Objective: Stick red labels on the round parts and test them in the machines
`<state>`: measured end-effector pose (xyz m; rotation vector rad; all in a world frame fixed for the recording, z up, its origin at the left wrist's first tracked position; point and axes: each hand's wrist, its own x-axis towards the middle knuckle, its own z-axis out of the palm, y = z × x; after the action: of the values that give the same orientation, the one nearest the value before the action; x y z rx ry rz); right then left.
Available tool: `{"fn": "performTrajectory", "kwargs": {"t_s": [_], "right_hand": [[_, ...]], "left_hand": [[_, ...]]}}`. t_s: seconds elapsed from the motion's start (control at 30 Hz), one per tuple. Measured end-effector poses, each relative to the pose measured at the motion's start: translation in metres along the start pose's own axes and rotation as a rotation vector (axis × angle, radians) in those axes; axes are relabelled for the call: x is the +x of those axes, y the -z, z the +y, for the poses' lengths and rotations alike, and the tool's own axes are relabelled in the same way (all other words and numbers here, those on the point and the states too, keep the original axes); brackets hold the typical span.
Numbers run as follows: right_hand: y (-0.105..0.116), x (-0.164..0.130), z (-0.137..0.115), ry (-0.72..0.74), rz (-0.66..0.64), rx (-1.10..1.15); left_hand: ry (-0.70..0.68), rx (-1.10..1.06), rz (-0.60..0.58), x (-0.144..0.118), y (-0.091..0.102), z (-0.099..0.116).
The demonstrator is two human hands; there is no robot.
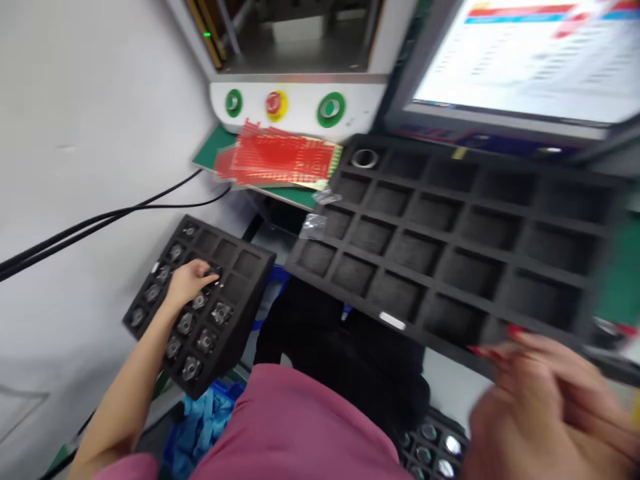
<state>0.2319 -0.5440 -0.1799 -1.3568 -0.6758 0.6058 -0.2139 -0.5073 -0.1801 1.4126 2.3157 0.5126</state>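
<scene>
On the left, my left hand (186,285) reaches over a black foam tray (234,347) and pinches a small dark part (214,272) between thumb and fingers, at one of the pockets. Similar small parts with round centres, such as this dark part (191,367), sit in several other pockets. My right hand (545,413) is large and smeared by motion at the lower right. Its fingers are bent, with red at the tips, near the front edge of a larger black foam tray (393,273). Whether it holds anything is unclear.
A metal ring (365,159) lies in the larger tray's far-left pocket. Behind stand a machine panel with buttons (274,103) and a monitor (520,60). Red sheets (280,157) lie on a green surface. Black cables (125,211) cross at left. A blue bin (173,443) stands below.
</scene>
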Motion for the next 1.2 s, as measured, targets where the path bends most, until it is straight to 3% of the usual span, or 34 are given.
{"fn": "performTrajectory", "kwargs": {"t_s": [0.13,0.27,0.33,0.5,0.63,0.83,1.2], "right_hand": [[-0.012,-0.007,-0.013,0.048,-0.030,0.053],[-0.013,-0.010,-0.016,0.036,-0.081,0.047],[-0.013,-0.015,-0.017,0.033,-0.114,0.070],[-0.017,-0.025,-0.025,0.035,-0.170,0.110],[-0.018,-0.029,-0.033,0.073,-0.134,0.146],[-0.017,-0.034,-0.034,0.060,-0.176,0.156],[-0.026,-0.032,-0.031,0.186,-0.202,0.063]], "left_hand": [[0.006,-0.137,0.102,-0.007,-0.001,0.025],[-0.026,-0.386,0.048,-0.029,-0.024,0.074],[-0.053,-0.501,-0.077,-0.046,-0.041,0.107],[-0.173,-0.857,-0.599,-0.085,-0.075,0.190],[-0.235,-1.017,-0.836,-0.105,-0.089,0.231],[-0.233,-1.091,-0.961,-0.116,-0.092,0.240],[-0.244,-1.070,-0.847,-0.109,-0.091,0.236]]}}
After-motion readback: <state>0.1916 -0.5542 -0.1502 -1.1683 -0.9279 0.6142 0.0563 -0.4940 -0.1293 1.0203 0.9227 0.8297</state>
